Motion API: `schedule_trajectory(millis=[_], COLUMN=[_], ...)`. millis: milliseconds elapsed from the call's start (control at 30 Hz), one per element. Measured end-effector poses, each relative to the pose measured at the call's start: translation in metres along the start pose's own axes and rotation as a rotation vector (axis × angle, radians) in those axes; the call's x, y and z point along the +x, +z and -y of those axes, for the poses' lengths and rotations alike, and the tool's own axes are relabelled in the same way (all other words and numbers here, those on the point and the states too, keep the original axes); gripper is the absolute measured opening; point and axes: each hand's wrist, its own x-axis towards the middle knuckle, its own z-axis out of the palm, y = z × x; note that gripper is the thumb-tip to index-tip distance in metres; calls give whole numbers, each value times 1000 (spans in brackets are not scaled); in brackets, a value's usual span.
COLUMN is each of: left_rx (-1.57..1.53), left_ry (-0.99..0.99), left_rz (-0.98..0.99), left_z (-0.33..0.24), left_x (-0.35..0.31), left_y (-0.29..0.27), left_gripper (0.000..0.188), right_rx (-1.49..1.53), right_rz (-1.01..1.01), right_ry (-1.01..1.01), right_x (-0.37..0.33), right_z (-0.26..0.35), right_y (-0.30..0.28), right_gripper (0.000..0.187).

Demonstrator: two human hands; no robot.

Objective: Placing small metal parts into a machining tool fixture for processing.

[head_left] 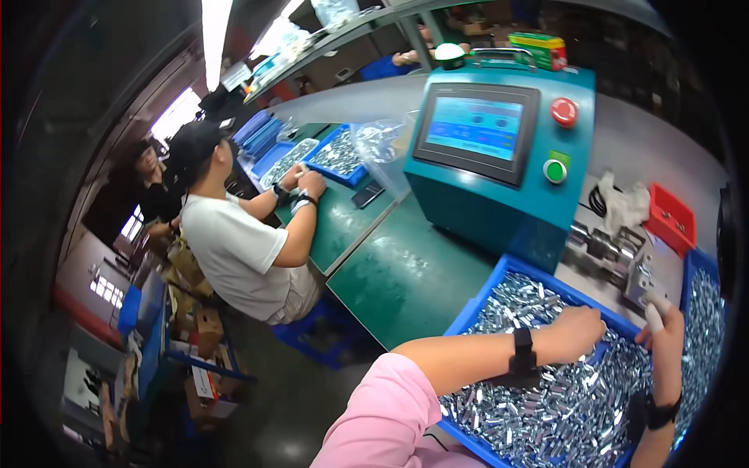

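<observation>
My left hand [573,335] is over a blue tray [476,308] full of small shiny metal pieces [538,413]. Its fingers are curled down and pressed together among the pieces; whatever they grip is hidden. A dark band circles that wrist. To its right, my right hand [665,331] is raised at the tray's right side, just below a metal fixture [640,273]. One of its fingers has a white cover and stretches up towards the fixture, apart from the other fingertips. No held piece shows in it.
Behind the tray stands a teal machine [491,156] with a screen, a red knob and a green button. A red bin [671,218] and another blue tray [702,343] are on the right. Left, a co-worker [242,226] sits at the green table [406,265], where a phone [367,194] lies.
</observation>
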Motion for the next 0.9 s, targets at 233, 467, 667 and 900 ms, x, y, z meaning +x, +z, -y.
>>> schedule_trajectory(millis=[233,467,667,900], left_rx=[-315,-529,-539,-615], left_ry=[131,196,243,174], left_rz=[-129,-207,-225,-279], left_z=[-1,-10,-5,-7], left_x=[-4,-4,2,0], left_y=[-27,-31,-33,-28], left_gripper=[10,12,12,12], right_rx=[-5,9,52,5], right_rz=[12,-12,-65,-10], right_ry=[21,35,-17,4], right_x=[9,14,10,7], right_z=[-18,-34,-20,-8], right_y=[-7,-19,-7,-7], right_gripper=[33,31,29,29])
